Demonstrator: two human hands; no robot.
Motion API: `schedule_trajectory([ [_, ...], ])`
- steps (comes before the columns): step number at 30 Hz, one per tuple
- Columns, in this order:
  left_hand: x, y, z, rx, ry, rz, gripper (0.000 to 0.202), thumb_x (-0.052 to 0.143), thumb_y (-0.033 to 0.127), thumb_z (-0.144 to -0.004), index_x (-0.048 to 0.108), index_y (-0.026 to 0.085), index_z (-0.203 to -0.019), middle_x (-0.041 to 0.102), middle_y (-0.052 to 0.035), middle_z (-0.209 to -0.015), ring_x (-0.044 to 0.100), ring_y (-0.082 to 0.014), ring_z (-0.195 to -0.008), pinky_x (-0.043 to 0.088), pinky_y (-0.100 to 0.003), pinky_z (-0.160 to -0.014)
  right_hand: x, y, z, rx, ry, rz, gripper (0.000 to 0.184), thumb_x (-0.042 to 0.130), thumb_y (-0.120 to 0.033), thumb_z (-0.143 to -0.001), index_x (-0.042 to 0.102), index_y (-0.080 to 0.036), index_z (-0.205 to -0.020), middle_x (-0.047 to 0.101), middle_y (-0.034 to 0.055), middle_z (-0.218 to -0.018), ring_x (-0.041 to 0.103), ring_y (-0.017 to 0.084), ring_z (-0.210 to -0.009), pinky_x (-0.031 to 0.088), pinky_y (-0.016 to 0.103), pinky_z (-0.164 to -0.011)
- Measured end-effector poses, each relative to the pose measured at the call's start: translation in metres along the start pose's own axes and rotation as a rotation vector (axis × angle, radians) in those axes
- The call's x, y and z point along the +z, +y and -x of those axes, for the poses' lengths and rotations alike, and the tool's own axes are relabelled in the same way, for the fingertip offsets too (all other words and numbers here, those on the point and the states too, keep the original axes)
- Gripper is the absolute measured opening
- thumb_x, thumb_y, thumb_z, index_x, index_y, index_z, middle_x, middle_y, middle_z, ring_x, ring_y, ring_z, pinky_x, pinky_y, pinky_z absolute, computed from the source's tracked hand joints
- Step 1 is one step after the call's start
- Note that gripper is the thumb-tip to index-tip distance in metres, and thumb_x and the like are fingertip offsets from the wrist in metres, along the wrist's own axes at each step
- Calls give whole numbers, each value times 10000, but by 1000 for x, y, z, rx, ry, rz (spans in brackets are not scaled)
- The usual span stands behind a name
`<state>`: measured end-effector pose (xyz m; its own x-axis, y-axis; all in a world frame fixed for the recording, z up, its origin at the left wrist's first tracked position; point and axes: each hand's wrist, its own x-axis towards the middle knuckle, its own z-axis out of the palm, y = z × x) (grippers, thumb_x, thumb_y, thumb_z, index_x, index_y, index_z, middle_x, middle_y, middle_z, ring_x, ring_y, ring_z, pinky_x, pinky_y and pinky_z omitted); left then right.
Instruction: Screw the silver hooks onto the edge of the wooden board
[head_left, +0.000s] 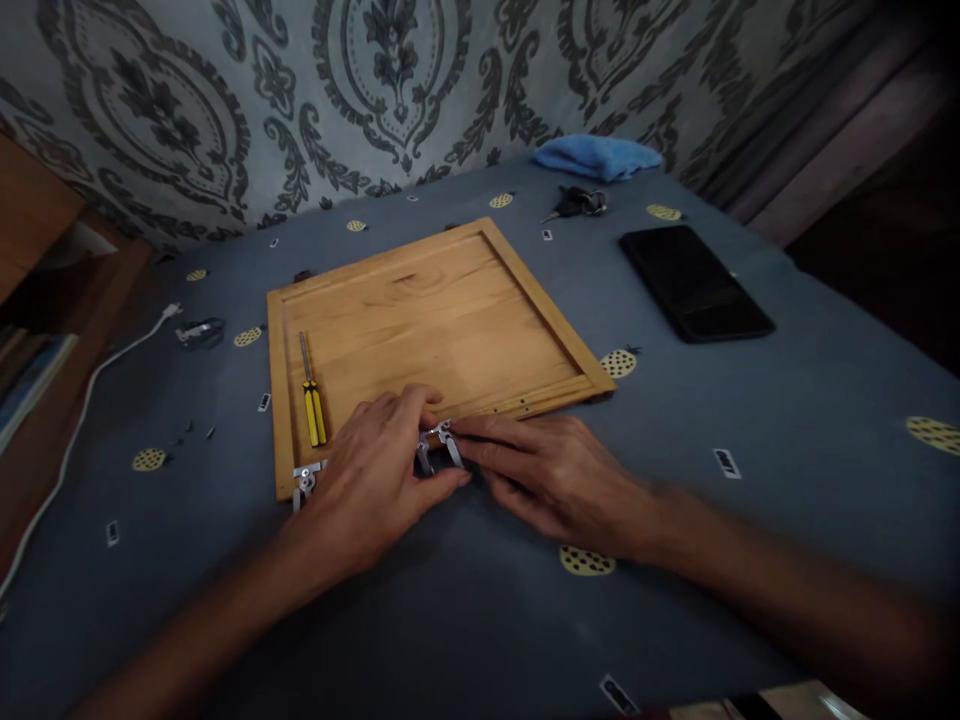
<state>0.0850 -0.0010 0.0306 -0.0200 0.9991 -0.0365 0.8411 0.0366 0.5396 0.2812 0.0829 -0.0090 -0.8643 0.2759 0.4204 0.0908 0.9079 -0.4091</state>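
A wooden cabinet door (450, 330) with a raised frame lies flat on the cloth. At its near edge my left hand (375, 465) and my right hand (551, 465) close in on a metal hinge (437, 440) from both sides. Fingers of each hand press against the hinge, partly hiding it. Another metal hinge (304, 478) sits at the door's near left corner, partly behind my left wrist. A yellow and black screwdriver (314, 412) rests on the door's left side, its shaft pointing away from me.
Several small screws (210, 432) lie left of the door, and a white cable (94, 380) runs beyond them. To the right are a black tablet (697, 285), keys (577, 202) and a blue cloth (596, 157). A wooden shelf (75, 330) borders the left.
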Motion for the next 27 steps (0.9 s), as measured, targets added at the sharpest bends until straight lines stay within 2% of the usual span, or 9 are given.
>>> schedule_trajectory([
  [7,0,0,0,-10,1,-5,494,816,266,-743,519,244,-1138,701,-37,-1048,658,-288,-1042,533,-481,-907,0,0,1,5,-19,7,346,456,-108,-946,656,-115,-1228,676,157,-1288,734,223,-945,625,351,-747],
  [13,0,1,1,-8,-3,-7,520,817,275,-748,514,238,-1169,701,-43,-1053,656,-294,-1048,533,-490,-908,2,0,1,-12,-7,10,360,487,-111,-949,632,-91,-1278,652,173,-1325,732,249,-974,635,381,-746],
  [23,-1,1,0,-16,1,-36,531,810,284,-753,518,232,-1193,701,-48,-1049,657,-303,-1055,534,-497,-919,3,1,1,-26,-37,51,361,479,-111,-959,648,-105,-1278,669,156,-1314,719,229,-1015,631,377,-825],
  [27,2,1,1,-6,3,-38,522,799,287,-762,512,232,-1195,706,-54,-1059,656,-303,-1059,533,-498,-923,2,1,0,-33,-33,66,344,462,-108,-962,665,-103,-1240,685,146,-1292,730,223,-975,635,366,-796],
])
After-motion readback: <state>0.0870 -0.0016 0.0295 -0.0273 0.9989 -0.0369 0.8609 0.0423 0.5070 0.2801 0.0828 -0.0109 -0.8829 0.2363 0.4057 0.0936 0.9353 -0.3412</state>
